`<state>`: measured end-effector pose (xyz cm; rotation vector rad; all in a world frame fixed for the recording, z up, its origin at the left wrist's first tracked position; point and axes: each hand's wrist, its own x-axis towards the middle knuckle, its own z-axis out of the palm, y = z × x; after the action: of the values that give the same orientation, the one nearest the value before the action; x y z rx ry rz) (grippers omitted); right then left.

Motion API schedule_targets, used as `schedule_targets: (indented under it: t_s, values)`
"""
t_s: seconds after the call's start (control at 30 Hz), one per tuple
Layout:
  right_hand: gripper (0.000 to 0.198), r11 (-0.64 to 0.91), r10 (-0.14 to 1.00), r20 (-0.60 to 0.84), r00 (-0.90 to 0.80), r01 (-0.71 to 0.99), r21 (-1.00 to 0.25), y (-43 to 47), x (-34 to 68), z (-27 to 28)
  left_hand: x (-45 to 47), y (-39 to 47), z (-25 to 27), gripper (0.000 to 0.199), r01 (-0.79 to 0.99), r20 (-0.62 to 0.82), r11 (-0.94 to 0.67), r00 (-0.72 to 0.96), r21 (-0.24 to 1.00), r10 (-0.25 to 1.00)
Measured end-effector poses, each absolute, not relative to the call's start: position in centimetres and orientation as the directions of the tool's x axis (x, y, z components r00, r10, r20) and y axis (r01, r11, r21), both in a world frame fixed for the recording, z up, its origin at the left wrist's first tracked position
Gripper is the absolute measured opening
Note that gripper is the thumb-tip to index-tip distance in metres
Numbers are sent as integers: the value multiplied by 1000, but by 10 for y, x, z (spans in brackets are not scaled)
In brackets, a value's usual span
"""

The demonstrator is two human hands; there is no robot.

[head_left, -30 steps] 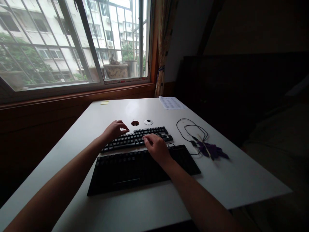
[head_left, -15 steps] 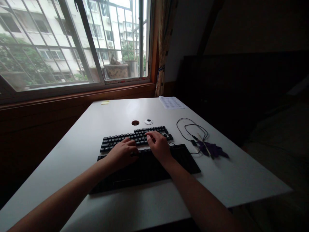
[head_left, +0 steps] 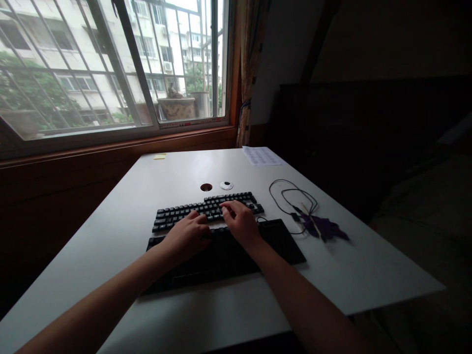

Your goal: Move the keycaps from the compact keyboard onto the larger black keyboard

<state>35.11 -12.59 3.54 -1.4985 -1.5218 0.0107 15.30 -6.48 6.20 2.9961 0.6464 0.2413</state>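
Black keycaps (head_left: 173,216) lie in rows on the white table, just behind a black keyboard base (head_left: 283,241). My left hand (head_left: 190,231) is over the base's back edge, its fingers curled downward and the tips partly hidden. Close beside it, my right hand (head_left: 239,221) reaches over the rows of keycaps. The thumb and forefinger of that hand are bent together among the caps. Whatever either hand pinches is too small and dark to make out. Part of the base is covered by my hands and forearms.
To the right lie a coiled black cable (head_left: 295,191) and a dark purple cloth-like piece (head_left: 328,229). A round hole (head_left: 206,187) and a white round cover (head_left: 226,185) are behind the keycaps. Printed paper (head_left: 262,156) and a yellow note (head_left: 160,156) lie at the table's (head_left: 92,236) far edge.
My hands hold nearly the same pose over the keycaps and base. The whole view has shifted very slightly.
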Motion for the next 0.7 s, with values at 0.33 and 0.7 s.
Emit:
schedule_targets:
  t_s: [0.33, 0.7]
  values:
    - [19, 240, 784, 583, 213, 762, -601, -127, 350, 37, 154, -62, 63, 10, 395, 111, -912, 907, 112, 407]
    - [19, 250, 787, 581, 207, 755, -607, -126, 350, 36, 153, -64, 61, 9, 403, 126, -910, 902, 98, 413]
